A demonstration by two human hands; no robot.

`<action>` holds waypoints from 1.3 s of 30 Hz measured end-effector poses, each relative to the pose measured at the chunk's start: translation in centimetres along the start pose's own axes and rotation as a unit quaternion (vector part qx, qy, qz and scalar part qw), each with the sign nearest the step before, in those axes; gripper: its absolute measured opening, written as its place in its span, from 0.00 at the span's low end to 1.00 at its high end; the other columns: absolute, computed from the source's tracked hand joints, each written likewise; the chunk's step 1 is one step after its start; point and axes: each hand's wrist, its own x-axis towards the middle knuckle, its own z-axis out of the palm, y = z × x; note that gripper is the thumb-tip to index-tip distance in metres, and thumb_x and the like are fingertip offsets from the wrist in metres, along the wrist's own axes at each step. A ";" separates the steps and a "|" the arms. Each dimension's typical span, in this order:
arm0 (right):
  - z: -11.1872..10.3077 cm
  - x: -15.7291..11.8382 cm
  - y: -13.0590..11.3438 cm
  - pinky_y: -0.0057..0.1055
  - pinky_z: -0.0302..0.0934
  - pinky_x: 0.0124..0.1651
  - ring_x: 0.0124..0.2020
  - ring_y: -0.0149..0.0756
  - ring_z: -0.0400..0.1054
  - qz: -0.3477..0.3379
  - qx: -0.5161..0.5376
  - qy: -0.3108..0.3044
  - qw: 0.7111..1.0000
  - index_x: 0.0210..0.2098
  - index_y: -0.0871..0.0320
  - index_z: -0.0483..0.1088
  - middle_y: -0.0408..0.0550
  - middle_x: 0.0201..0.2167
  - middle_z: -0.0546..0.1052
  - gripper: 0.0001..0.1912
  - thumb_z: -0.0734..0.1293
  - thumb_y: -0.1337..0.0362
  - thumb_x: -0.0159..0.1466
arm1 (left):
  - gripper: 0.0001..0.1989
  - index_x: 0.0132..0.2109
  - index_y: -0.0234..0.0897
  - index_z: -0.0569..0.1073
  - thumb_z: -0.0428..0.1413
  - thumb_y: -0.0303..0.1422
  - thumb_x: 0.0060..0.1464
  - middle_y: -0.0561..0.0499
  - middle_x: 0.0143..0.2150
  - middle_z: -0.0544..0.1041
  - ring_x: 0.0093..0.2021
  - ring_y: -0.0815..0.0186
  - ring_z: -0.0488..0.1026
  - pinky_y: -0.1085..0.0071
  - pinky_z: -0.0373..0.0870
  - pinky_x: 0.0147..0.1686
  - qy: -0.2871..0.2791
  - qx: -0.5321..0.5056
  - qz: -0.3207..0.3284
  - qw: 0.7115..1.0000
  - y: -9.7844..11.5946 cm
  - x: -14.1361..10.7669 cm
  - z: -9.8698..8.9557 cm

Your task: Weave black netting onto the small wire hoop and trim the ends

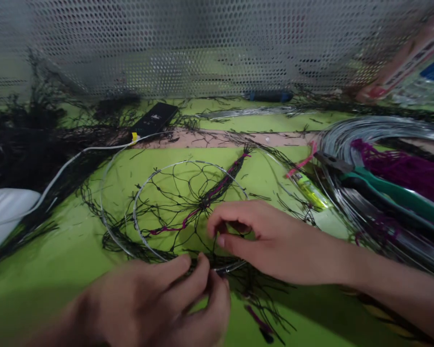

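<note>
A thin metal wire ring (135, 212) lies on the green surface, with black netting (179, 195) stretched across it. The netting gathers near the middle into a dark bundle with a purple cord (184, 222) running along it. At the ring's near edge, my left hand (155, 299) has its fingers closed on the rim and the net there; it is slightly blurred. My right hand (275, 241) is over the ring's right side, thumb and forefinger pinching a black net strand. Part of the ring is hidden beneath my hands.
A coil of wire (347, 130) lies at right, with green-handled pliers (394, 188) and purple netting (412, 168) on it. Nearby is a yellow-green lighter (313, 192). A black phone-like slab (157, 118), white cable (68, 161) and heaped black netting (18, 149) are left. Perforated mesh (202, 48) stands behind.
</note>
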 end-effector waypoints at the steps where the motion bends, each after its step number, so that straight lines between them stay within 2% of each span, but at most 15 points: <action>1: -0.2 0.0 0.0 0.29 0.65 0.40 0.38 0.32 0.73 -0.022 0.003 -0.024 0.999 0.40 0.53 0.75 0.38 0.38 0.80 0.11 0.63 0.73 0.66 | 0.18 0.47 0.37 0.78 0.44 0.24 0.67 0.51 0.42 0.81 0.43 0.65 0.76 0.70 0.75 0.43 -0.010 -0.007 -0.039 0.999 0.4 0.0 -0.1; 2: -0.4 0.0 0.1 0.29 0.66 0.42 0.40 0.32 0.73 -0.037 0.007 -0.046 0.998 0.42 0.53 0.75 0.38 0.39 0.80 0.12 0.63 0.73 0.67 | 0.18 0.46 0.37 0.78 0.44 0.22 0.66 0.52 0.44 0.80 0.44 0.65 0.76 0.68 0.75 0.45 -0.008 -0.014 -0.068 0.998 0.8 0.0 -0.2; 4: -0.7 -0.2 0.2 0.30 0.67 0.43 0.40 0.33 0.74 -0.046 0.002 -0.053 0.998 0.44 0.53 0.75 0.39 0.40 0.81 0.11 0.64 0.72 0.67 | 0.18 0.43 0.40 0.78 0.45 0.20 0.65 0.56 0.46 0.80 0.45 0.66 0.77 0.67 0.75 0.46 -0.005 -0.016 -0.073 0.997 1.2 0.1 -0.4; 6: -0.8 -0.6 0.2 0.31 0.67 0.42 0.42 0.35 0.74 -0.050 -0.026 -0.009 0.998 0.44 0.52 0.75 0.40 0.42 0.81 0.09 0.66 0.69 0.66 | 0.15 0.43 0.40 0.78 0.49 0.20 0.64 0.57 0.45 0.80 0.42 0.67 0.78 0.67 0.76 0.42 -0.004 -0.019 -0.046 0.999 0.8 0.4 -0.5; 8: -0.8 -1.2 0.2 0.32 0.66 0.42 0.43 0.35 0.73 -0.060 -0.061 0.031 0.996 0.43 0.52 0.74 0.41 0.42 0.80 0.07 0.66 0.67 0.67 | 0.12 0.41 0.38 0.77 0.50 0.21 0.65 0.57 0.38 0.81 0.33 0.69 0.77 0.68 0.75 0.36 0.021 -0.051 -0.094 0.994 -0.1 0.8 -0.5; 12: -0.9 -2.3 0.0 0.32 0.61 0.41 0.37 0.32 0.68 -0.120 -0.106 -0.012 0.987 0.43 0.54 0.71 0.40 0.34 0.75 0.09 0.65 0.72 0.65 | 0.09 0.42 0.36 0.76 0.51 0.23 0.65 0.54 0.33 0.79 0.26 0.70 0.73 0.69 0.70 0.28 0.024 -0.142 -0.103 0.984 -1.4 1.5 -0.1; 15: -0.7 -2.5 0.0 0.35 0.59 0.41 0.38 0.35 0.66 -0.158 -0.187 -0.014 0.970 0.42 0.55 0.71 0.41 0.34 0.73 0.10 0.69 0.72 0.61 | 0.07 0.40 0.38 0.75 0.54 0.22 0.63 0.57 0.32 0.78 0.27 0.71 0.73 0.69 0.69 0.30 0.069 -0.142 -0.169 0.973 -1.0 1.9 0.3; 20: -0.5 -2.4 0.6 0.37 0.59 0.44 0.38 0.35 0.67 -0.211 -0.235 0.001 0.949 0.39 0.57 0.70 0.43 0.35 0.75 0.02 0.68 0.70 0.68 | 0.06 0.38 0.40 0.70 0.55 0.29 0.66 0.58 0.27 0.74 0.26 0.71 0.71 0.70 0.69 0.28 0.117 -0.158 -0.250 0.948 0.1 2.4 0.2; 22: -0.5 -2.4 0.7 0.36 0.59 0.42 0.35 0.34 0.66 -0.231 -0.234 0.020 0.944 0.38 0.58 0.71 0.43 0.32 0.74 0.03 0.67 0.71 0.68 | 0.06 0.39 0.40 0.69 0.53 0.32 0.68 0.58 0.28 0.75 0.26 0.71 0.72 0.71 0.68 0.27 0.090 -0.181 -0.254 0.946 0.0 2.7 -0.1; 24: -0.7 -2.6 0.6 0.36 0.59 0.39 0.33 0.34 0.66 -0.259 -0.242 0.051 0.934 0.37 0.60 0.73 0.44 0.31 0.75 0.04 0.66 0.72 0.69 | 0.05 0.41 0.40 0.68 0.53 0.34 0.68 0.57 0.32 0.76 0.29 0.70 0.73 0.71 0.68 0.27 0.032 -0.216 -0.260 0.941 -0.4 2.9 -0.6; 27: -0.8 -3.1 0.6 0.34 0.60 0.36 0.32 0.34 0.67 -0.310 -0.255 0.102 0.910 0.37 0.62 0.74 0.46 0.31 0.76 0.06 0.65 0.74 0.69 | 0.05 0.48 0.43 0.67 0.54 0.34 0.66 0.56 0.42 0.77 0.37 0.68 0.76 0.71 0.70 0.33 -0.059 -0.269 -0.303 0.912 -1.3 3.3 -1.6; 31: -0.6 -3.6 0.7 0.32 0.65 0.39 0.34 0.31 0.71 -0.315 -0.255 0.154 0.901 0.40 0.62 0.73 0.45 0.34 0.79 0.03 0.68 0.74 0.68 | 0.10 0.53 0.48 0.70 0.49 0.37 0.68 0.55 0.49 0.79 0.46 0.64 0.78 0.70 0.72 0.40 -0.121 -0.275 -0.347 0.888 -3.0 4.3 -2.8; 33: -0.3 -3.9 0.9 0.31 0.66 0.40 0.34 0.30 0.72 -0.300 -0.243 0.161 0.908 0.40 0.60 0.72 0.44 0.34 0.79 0.05 0.68 0.75 0.67 | 0.12 0.52 0.47 0.74 0.51 0.40 0.66 0.53 0.47 0.81 0.43 0.62 0.79 0.70 0.70 0.33 -0.166 -0.289 -0.353 0.874 -4.0 5.0 -3.2; 36: 0.2 -4.1 1.2 0.31 0.66 0.40 0.34 0.30 0.72 -0.300 -0.236 0.168 0.909 0.41 0.59 0.72 0.44 0.35 0.79 0.08 0.68 0.77 0.66 | 0.10 0.46 0.47 0.77 0.53 0.40 0.63 0.56 0.37 0.82 0.30 0.66 0.77 0.73 0.62 0.22 -0.264 -0.354 -0.347 0.828 -5.5 6.2 -3.4; 39: 0.4 -4.2 1.4 0.31 0.66 0.39 0.35 0.30 0.72 -0.323 -0.230 0.176 0.901 0.45 0.59 0.73 0.44 0.37 0.80 0.08 0.68 0.75 0.67 | 0.08 0.47 0.48 0.76 0.55 0.37 0.62 0.58 0.36 0.81 0.29 0.68 0.76 0.76 0.62 0.21 -0.306 -0.434 -0.331 0.780 -6.5 6.8 -3.2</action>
